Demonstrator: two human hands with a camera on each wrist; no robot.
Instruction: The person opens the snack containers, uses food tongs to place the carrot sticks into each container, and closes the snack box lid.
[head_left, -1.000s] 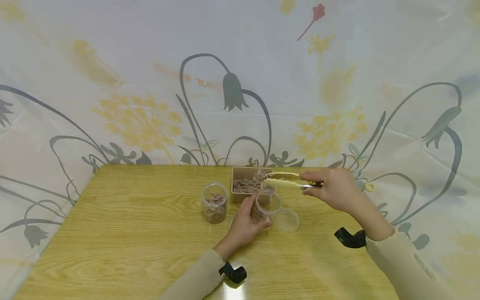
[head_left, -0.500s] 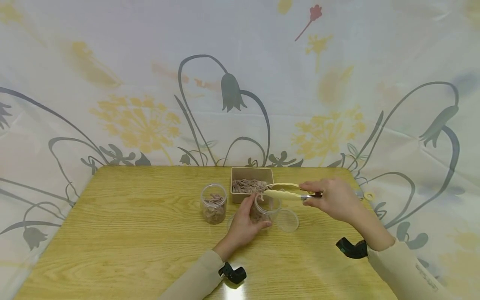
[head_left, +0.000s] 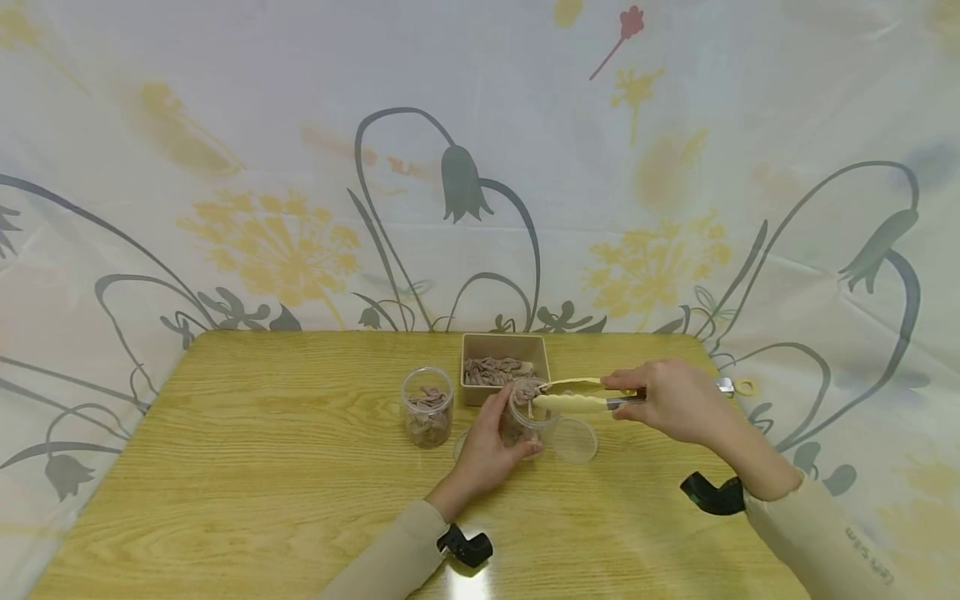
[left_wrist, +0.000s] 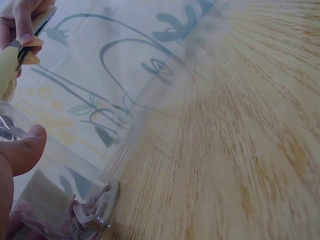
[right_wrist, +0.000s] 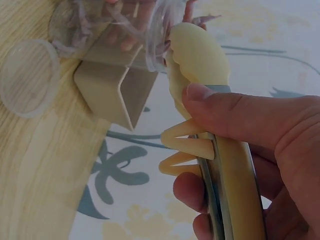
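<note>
My left hand (head_left: 487, 450) grips a clear jar (head_left: 529, 423) with brownish-grey strips inside; in the left wrist view its thumb lies along the jar wall. My right hand (head_left: 678, 402) holds cream tongs (head_left: 573, 403) by their metal handles. The tong tips pinch a clump of strips (head_left: 528, 390) at the jar's mouth. In the right wrist view the tongs (right_wrist: 200, 55) reach the jar's rim (right_wrist: 156, 35). Just behind the jar, a beige rectangular bin (head_left: 504, 343) holds more strips.
A second clear jar (head_left: 428, 408) with strips stands left of the held one. A clear round lid (head_left: 576, 442) lies to the right, and another (head_left: 460, 446) is partly hidden by my left hand. A patterned cloth (head_left: 480, 167) hangs behind the wooden table (head_left: 262, 467).
The tongs have come down from the bin to the held jar's mouth, carrying the clump of strips. My left hand and the jar have stayed in place.
</note>
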